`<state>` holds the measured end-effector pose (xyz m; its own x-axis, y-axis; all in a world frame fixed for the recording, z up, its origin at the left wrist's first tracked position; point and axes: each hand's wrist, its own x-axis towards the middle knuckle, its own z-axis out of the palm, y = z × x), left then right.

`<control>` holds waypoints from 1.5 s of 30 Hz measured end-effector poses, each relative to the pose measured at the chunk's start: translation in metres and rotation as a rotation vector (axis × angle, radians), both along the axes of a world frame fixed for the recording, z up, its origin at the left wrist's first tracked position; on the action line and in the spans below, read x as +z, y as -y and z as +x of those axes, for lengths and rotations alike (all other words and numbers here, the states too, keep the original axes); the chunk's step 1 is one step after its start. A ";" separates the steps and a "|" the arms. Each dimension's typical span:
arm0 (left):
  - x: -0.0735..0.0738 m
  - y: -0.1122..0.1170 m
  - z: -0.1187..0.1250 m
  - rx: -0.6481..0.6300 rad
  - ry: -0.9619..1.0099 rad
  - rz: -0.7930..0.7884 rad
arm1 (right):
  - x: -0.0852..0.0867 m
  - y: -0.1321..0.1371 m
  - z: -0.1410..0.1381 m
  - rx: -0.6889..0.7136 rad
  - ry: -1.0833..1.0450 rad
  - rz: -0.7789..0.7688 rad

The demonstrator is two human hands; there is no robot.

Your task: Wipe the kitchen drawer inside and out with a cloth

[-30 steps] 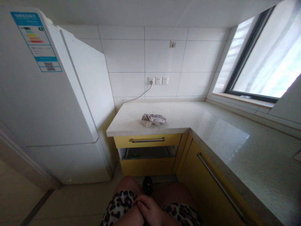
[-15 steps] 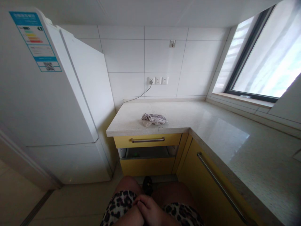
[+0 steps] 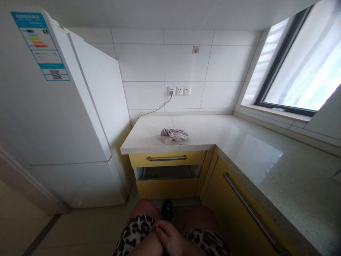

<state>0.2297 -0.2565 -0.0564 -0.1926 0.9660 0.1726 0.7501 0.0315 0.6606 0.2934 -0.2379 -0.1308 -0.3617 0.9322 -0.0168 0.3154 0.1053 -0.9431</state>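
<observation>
My two hands are clasped low in front of me, above leopard-print shorts (image 3: 133, 231). My right hand (image 3: 170, 238) lies on top, its fingers closed over my left wrist (image 3: 147, 247). The fingers of my left hand are hidden beneath it. Neither hand touches anything else. A crumpled grey cloth (image 3: 174, 135) lies on the pale stone counter (image 3: 239, 142), well ahead of my hands. Under the counter is a yellow drawer (image 3: 167, 159) with a metal bar handle, and the lower drawer (image 3: 167, 186) stands pulled out.
A tall white fridge (image 3: 53, 117) fills the left side, with a cable (image 3: 160, 106) running to wall sockets (image 3: 179, 91). The counter turns right under a window (image 3: 306, 71). A yellow cabinet door (image 3: 239, 213) has a long bar handle. A dark shoe (image 3: 167, 209) shows on the floor.
</observation>
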 end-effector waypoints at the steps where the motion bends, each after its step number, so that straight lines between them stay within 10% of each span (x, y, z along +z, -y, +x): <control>1: 0.000 0.000 0.000 0.001 -0.001 0.000 | 0.001 0.000 0.000 0.002 -0.001 0.000; 45: -0.009 -0.002 -0.001 0.017 -0.046 -0.008 | 0.000 0.000 0.001 -0.003 -0.001 -0.016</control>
<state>0.2288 -0.2546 -0.0650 -0.2012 0.9640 0.1740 0.7790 0.0497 0.6250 0.2945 -0.2384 -0.1312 -0.3586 0.9329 -0.0313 0.3152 0.0894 -0.9448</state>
